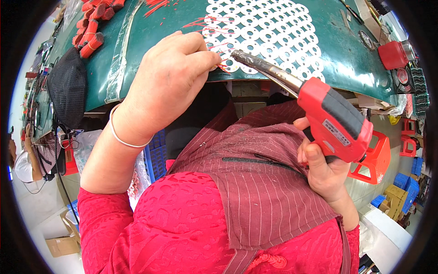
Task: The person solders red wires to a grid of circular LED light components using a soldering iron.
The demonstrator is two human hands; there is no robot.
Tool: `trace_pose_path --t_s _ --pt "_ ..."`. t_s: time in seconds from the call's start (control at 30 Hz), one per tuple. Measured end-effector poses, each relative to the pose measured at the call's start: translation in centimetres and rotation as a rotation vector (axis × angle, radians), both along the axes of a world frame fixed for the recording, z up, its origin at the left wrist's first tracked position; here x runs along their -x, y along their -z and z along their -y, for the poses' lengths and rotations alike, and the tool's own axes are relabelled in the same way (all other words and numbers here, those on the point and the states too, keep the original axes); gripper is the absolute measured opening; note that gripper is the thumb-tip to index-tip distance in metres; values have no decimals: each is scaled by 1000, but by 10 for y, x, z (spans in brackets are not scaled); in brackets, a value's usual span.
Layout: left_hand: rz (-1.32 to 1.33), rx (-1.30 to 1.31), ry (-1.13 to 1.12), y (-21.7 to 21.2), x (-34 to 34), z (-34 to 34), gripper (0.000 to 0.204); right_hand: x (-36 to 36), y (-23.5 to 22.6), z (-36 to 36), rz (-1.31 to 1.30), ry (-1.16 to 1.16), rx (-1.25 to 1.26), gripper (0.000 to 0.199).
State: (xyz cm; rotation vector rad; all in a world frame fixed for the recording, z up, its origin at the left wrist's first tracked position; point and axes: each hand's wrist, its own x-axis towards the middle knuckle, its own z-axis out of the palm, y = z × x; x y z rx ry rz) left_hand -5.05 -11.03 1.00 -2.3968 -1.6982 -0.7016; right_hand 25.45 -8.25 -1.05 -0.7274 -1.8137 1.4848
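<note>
My left hand (169, 82) is raised at the near edge of the green table, its thumb and fingers pinched together. Thin red wire (224, 67) shows at its fingertips, over the near left corner of a sheet of round white boards (269, 39) with centre holes. In my right hand (325, 173) is a red and black soldering gun (335, 116), gripped by its handle. Its long dark tip points left and ends close to the left fingertips, over the near boards. More red wires (210, 23) reach onto the boards along their left side.
Bundles of red wire (91, 41) lie at the far left of the green table (146, 39). A black mesh object (68, 89) stands at its left edge. At the right are a red container (392, 55) and a small fan (402, 78). A red stool (376, 157) stands below.
</note>
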Motion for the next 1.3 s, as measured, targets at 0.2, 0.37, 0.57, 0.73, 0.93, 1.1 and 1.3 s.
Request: trace_pose_path --t_s 0.2,0.37,0.57,0.73,0.93,1.1,1.3 --pt "7 -3 -5 0 -1 0 16 0 2 0 13 -7 -16 53" --pt "5 -3 -2 0 -1 0 17 0 1 -1 32 -8 -31 51" --pt "17 2 -7 1 0 0 18 3 -4 1 27 36 7 38" --pt "7 -2 -7 1 -1 0 17 -2 -6 2 -14 53 83 37" --pt "-6 -1 -13 0 -1 0 16 -2 1 0 -5 15 -12 52" --pt "-29 7 -28 -1 -1 1 15 -3 -2 1 -51 25 54 46" --pt "-70 -19 -33 -4 -2 1 14 -2 -1 2 -115 56 77 42"
